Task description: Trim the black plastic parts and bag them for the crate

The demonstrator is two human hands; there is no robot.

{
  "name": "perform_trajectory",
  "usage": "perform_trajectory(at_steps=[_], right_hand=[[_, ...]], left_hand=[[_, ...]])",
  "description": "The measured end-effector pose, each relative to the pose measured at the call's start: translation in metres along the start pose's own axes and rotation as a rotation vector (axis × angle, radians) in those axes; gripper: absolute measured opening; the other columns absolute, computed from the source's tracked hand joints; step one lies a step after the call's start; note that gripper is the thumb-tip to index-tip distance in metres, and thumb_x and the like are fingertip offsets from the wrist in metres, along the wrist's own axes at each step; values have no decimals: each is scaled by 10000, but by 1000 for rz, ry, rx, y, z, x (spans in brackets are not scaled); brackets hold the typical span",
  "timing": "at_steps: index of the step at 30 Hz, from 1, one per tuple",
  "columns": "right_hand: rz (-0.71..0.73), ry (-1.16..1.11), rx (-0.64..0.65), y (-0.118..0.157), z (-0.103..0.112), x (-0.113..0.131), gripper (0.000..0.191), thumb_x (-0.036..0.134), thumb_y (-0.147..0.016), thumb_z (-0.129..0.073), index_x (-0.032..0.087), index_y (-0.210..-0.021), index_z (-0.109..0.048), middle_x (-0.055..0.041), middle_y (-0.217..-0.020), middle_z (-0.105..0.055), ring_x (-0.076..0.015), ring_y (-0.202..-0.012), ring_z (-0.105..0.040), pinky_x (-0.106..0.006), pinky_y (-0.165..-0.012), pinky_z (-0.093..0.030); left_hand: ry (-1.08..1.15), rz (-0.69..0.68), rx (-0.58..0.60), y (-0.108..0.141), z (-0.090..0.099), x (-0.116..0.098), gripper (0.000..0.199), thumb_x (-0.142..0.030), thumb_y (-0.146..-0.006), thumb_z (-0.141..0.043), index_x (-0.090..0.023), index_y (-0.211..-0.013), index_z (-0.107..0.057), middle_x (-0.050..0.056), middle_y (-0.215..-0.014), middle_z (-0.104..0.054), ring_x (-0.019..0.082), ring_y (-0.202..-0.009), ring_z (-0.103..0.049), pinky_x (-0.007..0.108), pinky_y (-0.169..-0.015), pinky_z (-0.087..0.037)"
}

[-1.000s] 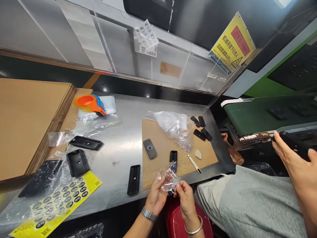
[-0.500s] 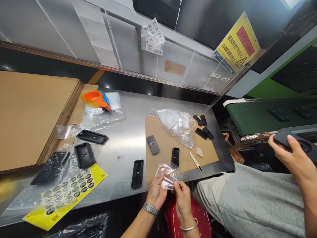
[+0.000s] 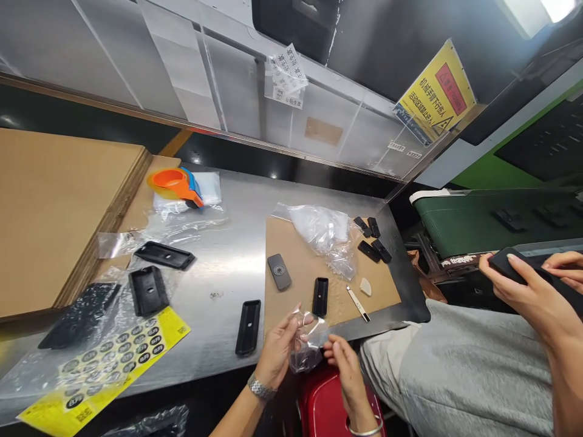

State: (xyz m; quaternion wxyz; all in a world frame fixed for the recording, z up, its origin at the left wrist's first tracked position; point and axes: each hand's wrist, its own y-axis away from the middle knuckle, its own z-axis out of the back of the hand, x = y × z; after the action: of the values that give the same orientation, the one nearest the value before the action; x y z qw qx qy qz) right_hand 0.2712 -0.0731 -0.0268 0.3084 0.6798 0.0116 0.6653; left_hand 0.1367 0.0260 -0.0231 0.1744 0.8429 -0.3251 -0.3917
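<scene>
Hands first: left hand (image 3: 277, 351) and right hand (image 3: 347, 370) are both pinching a small clear bag (image 3: 306, 346) between them, just off the near edge of the steel table (image 3: 223, 267), above a red stool (image 3: 323, 406). Left grips the bag's upper left side, right has its right edge in the fingertips. On the table just past the bag there's a cardboard sheet (image 3: 296, 249) with a black tray (image 3: 320, 297), a grey cover (image 3: 279, 272), a blade (image 3: 357, 303) and a heap of bags (image 3: 323, 233). Another tray (image 3: 248, 326) lies on the steel left of the sheet. Far left, a yellow sticker sheet (image 3: 109, 364) and an orange tape dispenser (image 3: 175, 185). On the right, a co-worker's hands (image 3: 528, 291) hold a black part (image 3: 514, 267) near the green conveyor (image 3: 478, 215).
</scene>
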Motion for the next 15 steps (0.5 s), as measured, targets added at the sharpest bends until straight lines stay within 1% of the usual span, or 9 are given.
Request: perform_trajectory(at_steps=[1, 2, 3, 5, 7, 8, 10, 13, 15], right_hand=[[7, -33, -67, -2, 3, 4, 262, 508, -780, -470, 358, -933, -622, -78, -910, -640, -237, -825, -582, -451, -761, -412], [21, -58, -94, -4, 6, 9, 295, 520, -793, -439, 357, -969, -610, -79, -957, -629, -233, -872, -570, -441, -791, -399], [29, -76, -68, -6, 6, 17, 314, 519, -806, -416, 347, -991, -603, -79, -984, -620, -224, -909, -558, -423, -815, -386], [8, -89, 99, -10, 3, 32, 325, 501, -818, -414, 310, -1003, -601, -72, -985, -617, -200, -928, -546, -378, -823, -373], [-40, -81, 285, -13, -6, 43, 323, 484, -792, -479, 239, -939, -629, -63, -886, -633, -179, -842, -559, -340, -777, -379], [-64, -74, 350, -14, -11, 45, 325, 480, -762, -525, 201, -878, -644, -51, -803, -637, -166, -767, -563, -323, -738, -384], [-95, -55, 396, -15, -19, 45, 314, 472, -676, -619, 166, -736, -650, -3, -657, -615, -124, -631, -535, -280, -660, -378], [-137, -30, 371, -18, -22, 37, 339, 523, -546, -667, 190, -569, -610, 78, -538, -553, -64, -509, -452, -224, -574, -344], [-154, -23, 355, -20, -21, 29, 375, 550, -473, -680, 191, -528, -588, 88, -500, -524, -57, -478, -431, -215, -543, -333]], left_hand=[[-103, -5, 60, 2, 0, -3, 486, -275, -734, -612, -133, -1181, -485, 117, -897, -673, 79, -509, -559, 158, -411, -394], [-196, -1, 121, 3, 1, -6, 503, -315, -726, -614, -115, -1172, -497, 121, -883, -672, 89, -511, -563, 165, -406, -388], [-272, 5, 181, 5, 1, -8, 514, -345, -722, -610, -105, -1166, -508, 118, -865, -672, 101, -515, -568, 175, -407, -389], [-376, 40, 289, 8, 1, -14, 525, -385, -718, -599, -103, -1155, -527, 99, -801, -670, 121, -518, -578, 191, -413, -393], [-427, 94, 358, 10, 0, -19, 533, -415, -703, -601, -118, -1142, -546, 74, -728, -659, 132, -515, -580, 194, -412, -387], [-444, 124, 381, 11, 1, -22, 535, -427, -688, -611, -124, -1126, -562, 63, -694, -650, 134, -510, -577, 195, -410, -385], [-473, 185, 400, 13, 3, -25, 532, -444, -655, -636, -144, -1092, -591, 54, -676, -642, 138, -504, -569, 205, -415, -392], [-509, 230, 365, 11, 16, -22, 499, -455, -613, -666, -187, -1032, -631, 58, -712, -658, 146, -499, -549, 243, -435, -426], [-518, 234, 346, 2, 29, -14, 484, -464, -555, -701, -203, -961, -664, 48, -667, -656, 155, -489, -535, 264, -444, -442]])
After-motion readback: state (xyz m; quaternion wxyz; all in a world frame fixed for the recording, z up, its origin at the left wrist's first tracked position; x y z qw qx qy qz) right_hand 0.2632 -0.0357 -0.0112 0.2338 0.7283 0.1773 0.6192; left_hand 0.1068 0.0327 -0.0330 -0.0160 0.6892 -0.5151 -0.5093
